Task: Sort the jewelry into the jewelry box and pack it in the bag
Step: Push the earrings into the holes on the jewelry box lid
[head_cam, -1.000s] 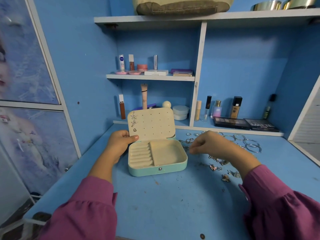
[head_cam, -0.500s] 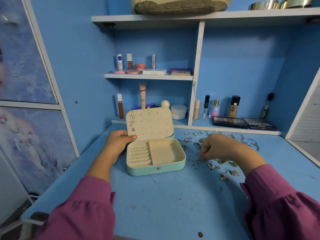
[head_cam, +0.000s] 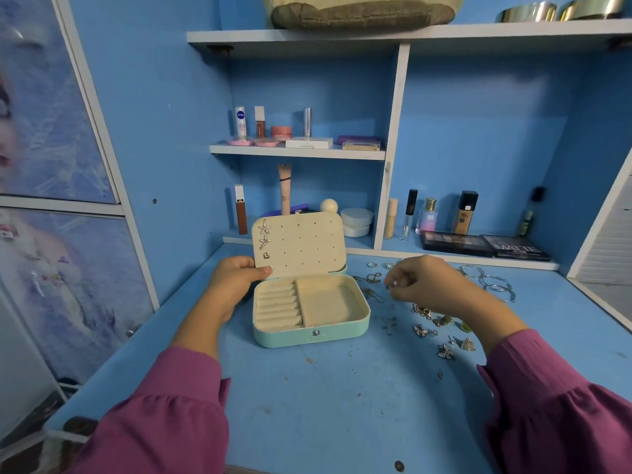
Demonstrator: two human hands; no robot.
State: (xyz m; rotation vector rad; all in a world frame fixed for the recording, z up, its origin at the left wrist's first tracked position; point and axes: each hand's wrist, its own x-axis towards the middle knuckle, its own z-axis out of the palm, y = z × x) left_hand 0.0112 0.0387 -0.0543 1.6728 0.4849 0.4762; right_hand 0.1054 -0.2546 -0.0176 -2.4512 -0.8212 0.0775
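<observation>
A mint jewelry box (head_cam: 309, 333) stands open on the blue desk, its cream lid (head_cam: 301, 246) upright with three earrings pinned at its left side. My left hand (head_cam: 236, 282) grips the lid's lower left edge, thumb on the front. My right hand (head_cam: 427, 283) hovers just right of the box with fingers curled, pinching something tiny that I cannot make out. Loose earrings (head_cam: 444, 340), chains (head_cam: 371, 278) and bangles (head_cam: 492, 285) lie scattered on the desk under and beyond that hand. A beige bag (head_cam: 362, 10) sits on the top shelf.
Cosmetics bottles (head_cam: 463, 212) and eyeshadow palettes (head_cam: 485, 246) line the back ledge behind the jewelry. A small shelf (head_cam: 297, 150) holds more tubes and compacts. A cabinet with printed doors (head_cam: 51, 165) stands at the left.
My right hand has lifted slightly off the desk and shifted back toward the box. My left hand has kept its hold on the lid.
</observation>
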